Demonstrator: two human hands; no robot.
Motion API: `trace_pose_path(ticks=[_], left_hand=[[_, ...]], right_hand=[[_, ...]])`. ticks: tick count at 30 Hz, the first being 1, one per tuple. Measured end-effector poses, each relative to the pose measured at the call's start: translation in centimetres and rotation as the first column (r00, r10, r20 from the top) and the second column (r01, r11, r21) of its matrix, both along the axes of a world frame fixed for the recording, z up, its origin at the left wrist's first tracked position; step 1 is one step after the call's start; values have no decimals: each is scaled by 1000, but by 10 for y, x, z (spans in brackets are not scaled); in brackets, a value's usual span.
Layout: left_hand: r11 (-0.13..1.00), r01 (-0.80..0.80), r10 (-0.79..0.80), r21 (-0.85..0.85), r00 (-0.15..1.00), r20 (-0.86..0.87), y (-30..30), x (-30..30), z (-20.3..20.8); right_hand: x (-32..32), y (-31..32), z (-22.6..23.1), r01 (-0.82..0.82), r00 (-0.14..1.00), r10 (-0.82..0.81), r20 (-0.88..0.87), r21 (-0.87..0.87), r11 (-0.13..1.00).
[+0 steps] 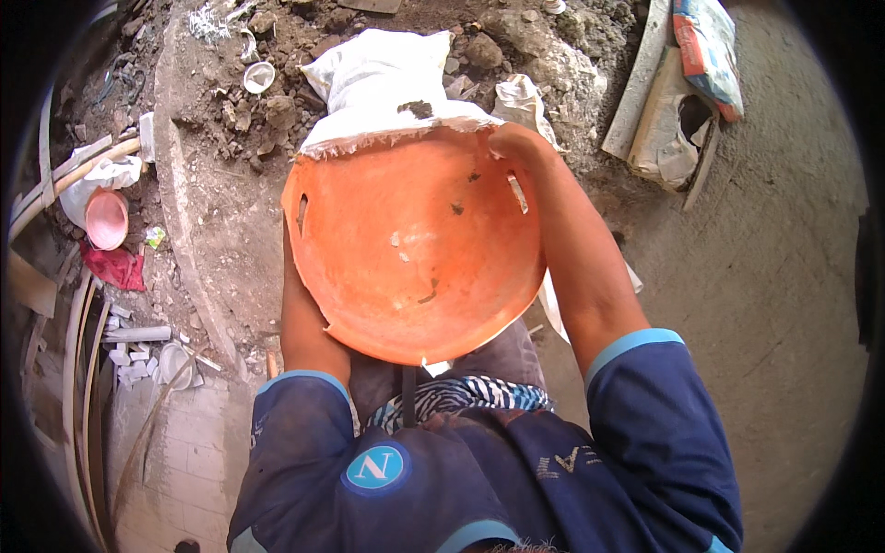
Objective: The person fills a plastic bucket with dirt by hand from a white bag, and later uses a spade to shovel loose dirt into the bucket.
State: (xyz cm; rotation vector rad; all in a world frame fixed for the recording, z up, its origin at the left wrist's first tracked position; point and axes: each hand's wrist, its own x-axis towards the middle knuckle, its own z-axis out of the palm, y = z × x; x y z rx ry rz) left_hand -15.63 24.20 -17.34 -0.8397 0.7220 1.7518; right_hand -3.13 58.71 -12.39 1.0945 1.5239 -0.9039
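Note:
An orange plastic basin with slots near its rim is held tilted in front of me. A few dark smears and pale flecks mark its inside, and its near edge is chipped. The frayed mouth of a white woven sack lies along the basin's far rim, with a small dark clump of soil on it. My right hand is closed at the far right rim beside the sack's mouth; its fingertips are hidden. My left forearm runs up behind the basin, which hides my left hand.
Soil and rubble lie around the sack. A torn paper bag and a printed sack lie at far right. At left are a reddish bowl, a red cloth, wooden strips and white offcuts.

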Motion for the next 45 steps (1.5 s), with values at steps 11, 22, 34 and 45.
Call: trace_pose_path(ticks=[11, 22, 34, 45], left_hand=[[985, 170, -171, -41, 985, -10, -4, -11, -30], [973, 227, -228, -50, 973, -31, 6, -15, -69], [989, 140, -141, -41, 990, -27, 24, 16, -61], [698, 332, -524, -635, 841, -136, 18, 25, -133]], right_hand=[[163, -11, -38, 679, 721, -676, 153, -350, 645], [145, -4, 81, 765, 592, -805, -44, -283, 578], [191, 29, 128, 804, 274, -961, -30, -541, 246], [255, 45, 222, 913, 319, -947, -31, -258, 316]])
